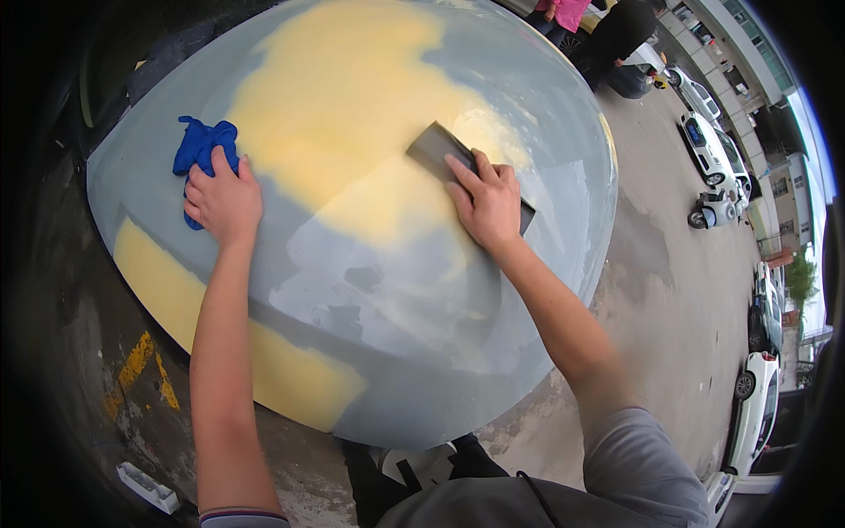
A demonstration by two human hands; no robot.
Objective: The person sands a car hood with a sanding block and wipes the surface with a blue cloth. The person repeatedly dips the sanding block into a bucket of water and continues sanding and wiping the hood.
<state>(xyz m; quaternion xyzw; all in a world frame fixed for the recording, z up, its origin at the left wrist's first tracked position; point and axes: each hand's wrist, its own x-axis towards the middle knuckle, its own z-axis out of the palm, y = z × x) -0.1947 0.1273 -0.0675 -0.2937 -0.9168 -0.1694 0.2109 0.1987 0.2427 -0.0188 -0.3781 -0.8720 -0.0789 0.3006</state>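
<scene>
A large curved car panel that looks like a hood [414, 387] spreads in front of me, grey with broad pale-yellow filler patches [343, 97]. Its right part has a wet shine. On the left side, my left hand [224, 198] rests on a crumpled blue cloth [204, 145], fingers curled over it and pressing it to the panel. My right hand [488, 201] grips a dark grey sheet of sandpaper [433, 150], its long strip lying aslant on the panel by the yellow patch's right edge. Whether a block sits under the sheet is hidden by my fingers.
Beyond the panel's far right edge stand two people, one in pink [561, 12] and one in black [623, 33]. Parked white cars [709, 145] and a scooter [715, 211] line the paved yard's right side. A white box-like piece [147, 487] lies on the ground at lower left.
</scene>
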